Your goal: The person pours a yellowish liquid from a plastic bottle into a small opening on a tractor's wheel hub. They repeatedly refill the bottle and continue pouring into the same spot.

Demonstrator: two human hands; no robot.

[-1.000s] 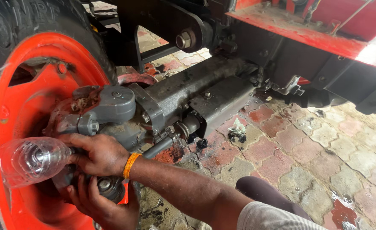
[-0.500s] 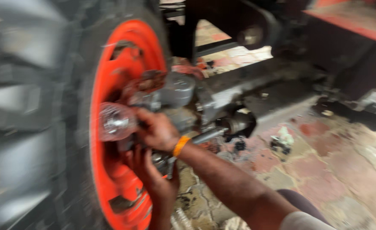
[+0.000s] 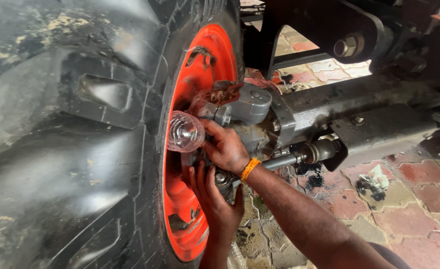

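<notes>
My right hand, with an orange band on its wrist, grips a clear plastic bottle and presses it against the grey steering knuckle housing beside the orange wheel rim. My left hand reaches up from below. Its palm and straight fingers lie flat against the underside of the housing, next to a bolt. What the bottle's mouth meets is hidden behind my fingers.
A large black lugged tyre fills the left half. The grey front axle beam and a tie rod run off to the right. Oil stains and a crumpled rag lie on the red and grey paving.
The view has swung left and drawn back, bringing the tyre tread into sight. Both hands stay at the housing, the right one still on the bottle.
</notes>
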